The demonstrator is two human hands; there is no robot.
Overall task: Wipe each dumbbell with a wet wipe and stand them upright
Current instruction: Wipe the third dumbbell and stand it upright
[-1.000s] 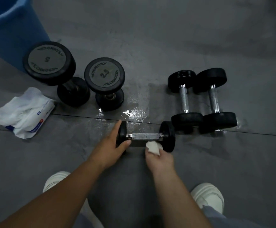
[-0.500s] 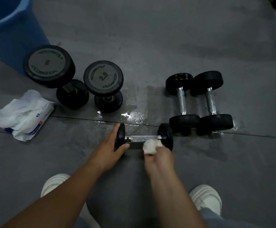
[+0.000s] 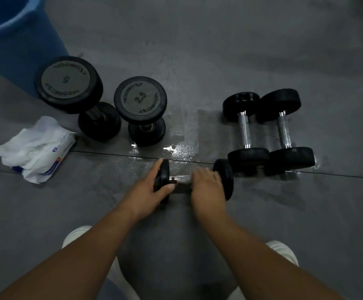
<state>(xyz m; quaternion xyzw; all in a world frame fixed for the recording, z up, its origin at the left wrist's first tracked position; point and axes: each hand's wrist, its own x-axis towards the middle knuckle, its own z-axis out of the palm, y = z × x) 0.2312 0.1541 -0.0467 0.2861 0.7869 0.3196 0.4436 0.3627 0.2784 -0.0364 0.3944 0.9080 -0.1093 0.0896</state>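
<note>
The small dumbbell (image 3: 182, 179) lies on its side on the grey floor (image 3: 219, 50), straight ahead of the person, its bar running from 9 to 3 o'clock. The left hand (image 3: 150, 191) grips the 9 o'clock head, fingers over the top and thumb on the near face, steadying it. The right hand (image 3: 207, 187) sits over the bar beside the 3 o'clock head with its fingers curled down round it. The palm hides what lies beneath, so I cannot tell whether a wipe is in that hand.

At 12 o'clock, just beyond the bar, a wet patch (image 3: 182, 146) shines. At 11 o'clock the dumbbell marked 2.5 (image 3: 140, 98) stands on end, and farther out toward 10 o'clock the larger dumbbell marked 5 (image 3: 68, 83) stands beside it. At 2 o'clock the inner lying dumbbell (image 3: 244, 131) and the outer lying dumbbell (image 3: 283, 132) rest side by side, bars pointing 12 to 6. The pack of wipes (image 3: 35, 148) lies well apart at 9 o'clock, with the blue bin (image 3: 14, 40) beyond at 10.

Two of the five look finished. The third seems to be mid-wipe and is not yet stood up. The last two are not yet upright, and whether they have been wiped cannot be told.
</note>
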